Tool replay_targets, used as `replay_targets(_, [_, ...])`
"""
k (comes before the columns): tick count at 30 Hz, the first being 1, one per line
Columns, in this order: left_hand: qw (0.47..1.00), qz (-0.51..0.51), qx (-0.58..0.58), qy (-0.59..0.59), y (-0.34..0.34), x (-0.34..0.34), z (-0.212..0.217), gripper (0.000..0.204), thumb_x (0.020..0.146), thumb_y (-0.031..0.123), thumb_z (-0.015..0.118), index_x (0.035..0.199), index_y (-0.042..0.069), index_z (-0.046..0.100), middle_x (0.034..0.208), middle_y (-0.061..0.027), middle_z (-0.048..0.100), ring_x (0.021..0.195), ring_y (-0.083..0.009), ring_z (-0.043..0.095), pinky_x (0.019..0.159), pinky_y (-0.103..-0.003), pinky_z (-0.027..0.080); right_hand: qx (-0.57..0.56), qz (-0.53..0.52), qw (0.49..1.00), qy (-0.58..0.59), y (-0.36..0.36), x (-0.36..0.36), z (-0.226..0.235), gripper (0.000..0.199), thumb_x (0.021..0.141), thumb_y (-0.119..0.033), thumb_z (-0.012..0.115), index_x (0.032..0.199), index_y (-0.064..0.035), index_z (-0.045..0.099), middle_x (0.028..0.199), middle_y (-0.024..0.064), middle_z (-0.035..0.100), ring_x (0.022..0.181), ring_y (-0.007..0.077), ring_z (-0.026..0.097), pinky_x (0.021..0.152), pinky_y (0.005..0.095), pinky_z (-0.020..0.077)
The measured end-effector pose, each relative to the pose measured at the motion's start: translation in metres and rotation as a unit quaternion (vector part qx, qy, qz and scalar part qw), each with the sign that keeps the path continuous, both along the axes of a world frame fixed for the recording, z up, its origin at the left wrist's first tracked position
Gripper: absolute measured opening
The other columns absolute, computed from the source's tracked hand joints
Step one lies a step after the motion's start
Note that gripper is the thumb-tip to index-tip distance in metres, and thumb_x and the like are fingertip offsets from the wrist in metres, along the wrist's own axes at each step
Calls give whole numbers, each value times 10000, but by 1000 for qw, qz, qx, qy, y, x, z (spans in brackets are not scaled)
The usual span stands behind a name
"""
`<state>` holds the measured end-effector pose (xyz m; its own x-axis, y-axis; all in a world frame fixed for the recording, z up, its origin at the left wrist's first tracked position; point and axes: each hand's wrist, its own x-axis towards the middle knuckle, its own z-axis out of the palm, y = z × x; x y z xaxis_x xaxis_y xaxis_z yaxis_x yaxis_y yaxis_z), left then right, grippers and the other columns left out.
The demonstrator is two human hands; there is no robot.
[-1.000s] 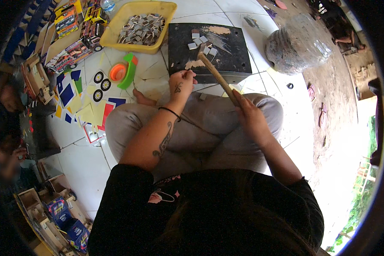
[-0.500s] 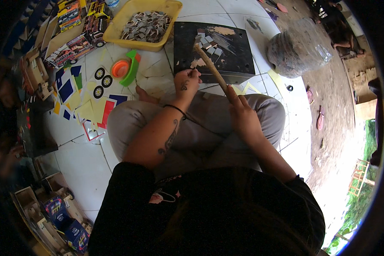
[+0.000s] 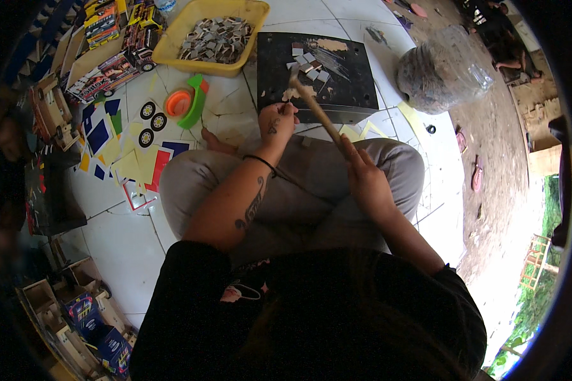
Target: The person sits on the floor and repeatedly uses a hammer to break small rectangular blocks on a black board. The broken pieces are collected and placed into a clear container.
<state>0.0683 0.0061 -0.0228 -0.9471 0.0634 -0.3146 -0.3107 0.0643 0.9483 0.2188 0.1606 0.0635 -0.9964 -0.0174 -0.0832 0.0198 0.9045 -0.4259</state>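
My right hand [image 3: 368,178] is wrapped round the lower end of a long wooden stick [image 3: 321,114]. The stick slants up and left over a black box-like block [image 3: 356,76], its far end beside my left hand. At the block's near edge, my left hand [image 3: 278,120] has its fingers closed in a pinch; whatever is between them is too small to make out. Several small grey-faced square pieces [image 3: 310,63] lie on the block's top among pale, scraped patches. Beyond my left hand, a yellow plastic basin [image 3: 165,56] holds a heap of similar pieces.
Left of my knees lie coloured sheet scraps [image 3: 130,166], black wheel stickers [image 3: 147,138] and a green tape dispenser [image 3: 198,101] with orange tape. Wooden toy trucks [image 3: 111,73] stand at the far left. A clear plastic bag [image 3: 442,70] sits right of the block; another person [image 3: 515,60] is farther off.
The stick's far end has dropped slightly toward the block's near edge, and my right hand has shifted a little right and down. My left hand stays nearly in place.
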Motion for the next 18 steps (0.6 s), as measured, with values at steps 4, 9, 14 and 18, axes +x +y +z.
replay_targets(4, [1000,6,-3,-26,1,-1,3,264,944,197,535,845,-21,648,626,-54,605,508,-116,538,499,-261,437,-8,-2,1000,0,0,2,1,581,915,-98,458,1446,-191,241,1085,199,531,756,420,621,635,471,537])
replay_targets(9, [1000,-7,-11,-24,0,-1,6,266,947,192,534,838,-19,651,636,-55,608,513,-117,540,501,-264,443,-19,-7,1000,-22,0,4,0,590,910,-92,457,1447,-205,240,1084,209,529,765,425,622,661,483,532])
replay_targets(14, [999,9,4,-37,1,-1,4,260,951,182,523,845,-14,657,639,-58,612,528,-120,550,507,-264,452,-36,1,999,4,2,3,-2,586,898,-79,463,1439,-182,261,1085,212,528,778,429,619,675,495,527])
replay_targets(18, [999,3,25,-42,0,-3,1,263,955,186,514,858,-12,657,653,-66,620,539,-129,560,519,-266,460,-65,13,997,40,1,-8,-5,596,883,-56,475,1433,-168,277,1105,218,532,842,430,612,709,494,514])
